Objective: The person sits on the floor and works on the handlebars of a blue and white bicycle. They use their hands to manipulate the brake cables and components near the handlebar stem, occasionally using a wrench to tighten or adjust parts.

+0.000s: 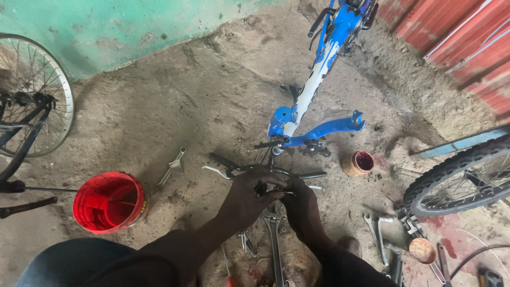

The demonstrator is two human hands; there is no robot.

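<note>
1. My left hand (pixel 249 192) curls closed over the stem at the middle of a dark handlebar (pixel 305 175) lying on the dirt floor (pixel 175 106).
2. My right hand (pixel 300 204) closes on the same spot, touching my left; what it pinches is hidden.
3. Just beyond, an upturned blue and white bicycle frame (pixel 313 87) stretches far.
4. A round red bucket (pixel 109 202) sits left; its label is too small to tell.
5. A small tan tin (pixel 357 163) with red contents sits right.
6. A spanner (pixel 274 234) lies near, under my hands.
</note>
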